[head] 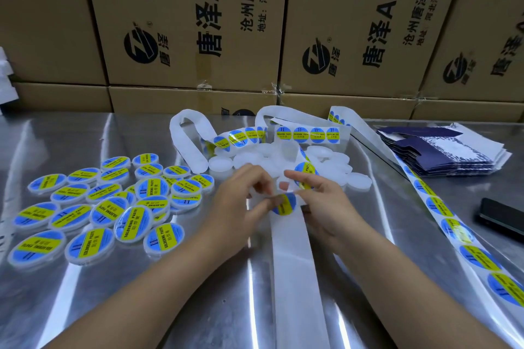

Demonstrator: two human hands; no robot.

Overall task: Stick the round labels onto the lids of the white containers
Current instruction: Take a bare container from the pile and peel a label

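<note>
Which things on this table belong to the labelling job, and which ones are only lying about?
For the job: round label, label strip, plain white containers, labelled containers.
Lying about: phone, stack of blue folded cartons, cardboard boxes.

Round label [284,204] and white containers [249,162]
The blue-yellow label is seen on its backing strip [295,263]; bare containers are heaped behind.

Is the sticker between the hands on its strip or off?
Seemingly half off: left hand pinches the label; its rest overlaps the backing strip.
</note>
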